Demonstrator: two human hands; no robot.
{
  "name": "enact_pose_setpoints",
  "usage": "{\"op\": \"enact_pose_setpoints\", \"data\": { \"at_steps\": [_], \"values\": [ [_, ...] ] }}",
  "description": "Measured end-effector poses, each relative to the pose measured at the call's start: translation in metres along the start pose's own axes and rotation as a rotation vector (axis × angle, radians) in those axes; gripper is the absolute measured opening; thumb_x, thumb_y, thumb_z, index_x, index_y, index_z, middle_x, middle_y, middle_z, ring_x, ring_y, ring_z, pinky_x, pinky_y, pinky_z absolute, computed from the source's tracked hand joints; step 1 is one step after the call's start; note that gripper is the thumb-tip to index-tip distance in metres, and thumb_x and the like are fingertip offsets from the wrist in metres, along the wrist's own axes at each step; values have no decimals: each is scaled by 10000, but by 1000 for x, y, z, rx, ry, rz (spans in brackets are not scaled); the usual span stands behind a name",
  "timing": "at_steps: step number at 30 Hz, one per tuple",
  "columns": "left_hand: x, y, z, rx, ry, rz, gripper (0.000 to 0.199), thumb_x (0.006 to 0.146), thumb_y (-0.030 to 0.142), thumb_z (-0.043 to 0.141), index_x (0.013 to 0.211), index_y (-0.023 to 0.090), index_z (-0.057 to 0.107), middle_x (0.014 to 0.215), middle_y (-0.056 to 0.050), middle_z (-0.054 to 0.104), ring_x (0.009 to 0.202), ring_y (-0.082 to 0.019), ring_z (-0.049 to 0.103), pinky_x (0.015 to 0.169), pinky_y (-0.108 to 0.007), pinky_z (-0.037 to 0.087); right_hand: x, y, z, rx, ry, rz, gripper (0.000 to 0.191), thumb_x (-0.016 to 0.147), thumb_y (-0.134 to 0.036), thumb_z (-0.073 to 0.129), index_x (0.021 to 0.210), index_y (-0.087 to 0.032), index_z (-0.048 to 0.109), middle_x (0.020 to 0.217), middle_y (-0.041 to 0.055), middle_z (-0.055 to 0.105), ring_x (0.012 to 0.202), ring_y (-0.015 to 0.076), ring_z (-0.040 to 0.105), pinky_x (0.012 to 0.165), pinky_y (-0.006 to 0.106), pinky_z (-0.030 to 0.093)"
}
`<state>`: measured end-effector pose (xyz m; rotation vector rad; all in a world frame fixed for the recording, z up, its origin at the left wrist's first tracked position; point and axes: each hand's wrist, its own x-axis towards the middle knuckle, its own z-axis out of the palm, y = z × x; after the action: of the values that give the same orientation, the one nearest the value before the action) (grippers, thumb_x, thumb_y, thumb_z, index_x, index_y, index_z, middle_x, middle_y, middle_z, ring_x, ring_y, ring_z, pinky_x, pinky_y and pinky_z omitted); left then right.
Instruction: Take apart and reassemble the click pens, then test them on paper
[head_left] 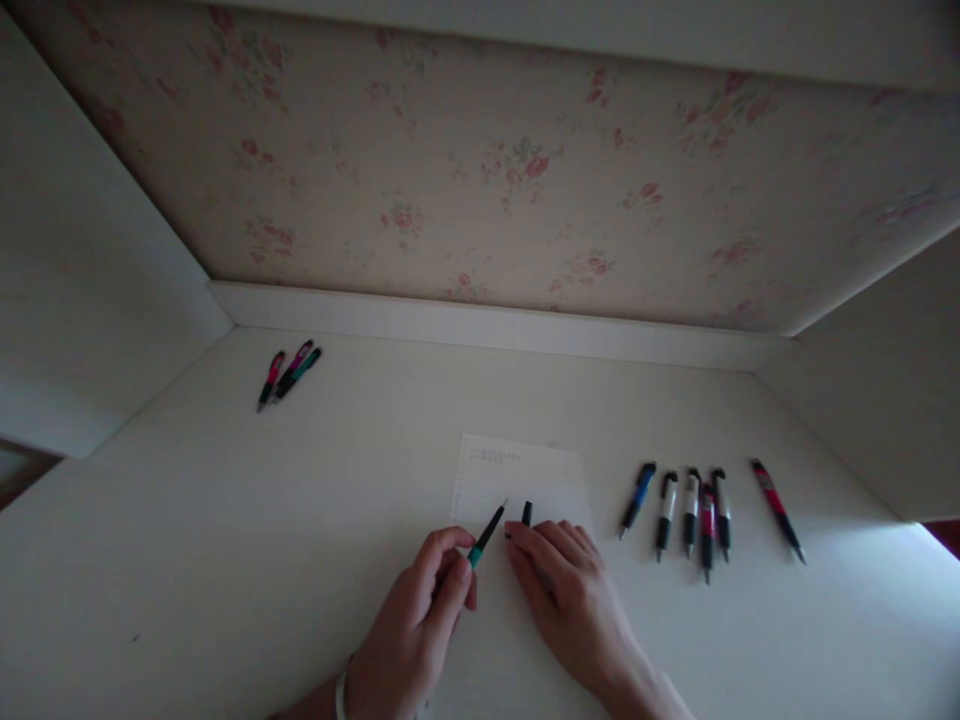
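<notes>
My left hand (424, 610) is closed on a green and black pen (487, 535), its tip pointing up and to the right. My right hand (566, 590) lies just right of it, fingers bent together over the paper. A short black piece (527, 513) stands out above the right fingers, and what lies beneath them is partly hidden. Under both hands is a white sheet of paper (525, 470) with a few faint lines of writing near its top.
Three pens (291, 375) lie at the back left. On the right are a blue pen (638, 499), a group of white and red pens (691, 512), and a separate red and black pen (778, 508). Behind the white desk (300, 480) is a floral wall (450, 180).
</notes>
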<state>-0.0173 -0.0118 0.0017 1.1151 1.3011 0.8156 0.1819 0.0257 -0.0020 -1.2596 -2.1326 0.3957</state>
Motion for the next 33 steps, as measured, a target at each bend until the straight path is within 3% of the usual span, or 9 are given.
{"op": "enact_pose_setpoints", "data": {
  "at_steps": [6, 14, 19, 25, 30, 33],
  "values": [
    [1, 5, 0, 15, -8, 23, 406, 1010, 542, 420, 1211, 206, 525, 786, -2, 558, 594, -131, 442, 528, -254, 352, -2, -2, 0, -86, -36, -103, 280, 1007, -162, 506, 1231, -210, 667, 829, 53, 697, 709, 209, 587, 685, 360, 404],
    [0, 1, -2, 50, -24, 11, 399, 1019, 540, 393, 1226, 211, 486, 822, -6, 561, 607, -131, 445, 545, -257, 370, 3, -8, 5, -125, -41, -141, 227, 1004, -156, 497, 1119, -196, 689, 788, 46, 686, 677, 202, 568, 670, 352, 352],
    [1, 4, -1, 42, -24, 21, 393, 1020, 533, 401, 1215, 206, 499, 810, -4, 564, 614, -133, 462, 554, -255, 381, 4, -11, 6, -129, -69, -115, 222, 1001, -174, 507, 1115, -206, 694, 801, 49, 699, 679, 200, 579, 665, 347, 362],
    [1, 7, -1, 56, 4, 52, 361, 1018, 504, 431, 1189, 202, 529, 799, -12, 590, 678, -150, 531, 570, -246, 399, 2, -8, 2, -20, 4, -135, 184, 989, -136, 515, 1089, -194, 658, 781, 48, 711, 659, 192, 610, 666, 347, 406],
    [2, 6, -1, 85, -81, 134, 290, 1019, 441, 470, 1182, 214, 547, 841, -25, 662, 776, -166, 607, 735, -260, 475, -5, -9, 4, 35, 19, -173, 373, 979, -125, 522, 1347, -189, 520, 890, 87, 753, 721, 223, 674, 700, 371, 484],
    [3, 8, -1, 119, -111, 153, 254, 993, 406, 534, 1160, 217, 566, 947, -48, 707, 846, -177, 642, 782, -261, 486, -6, -11, 3, 66, 2, -159, 369, 982, -145, 522, 1348, -189, 537, 869, 86, 753, 711, 230, 680, 709, 384, 508]
  ]
}}
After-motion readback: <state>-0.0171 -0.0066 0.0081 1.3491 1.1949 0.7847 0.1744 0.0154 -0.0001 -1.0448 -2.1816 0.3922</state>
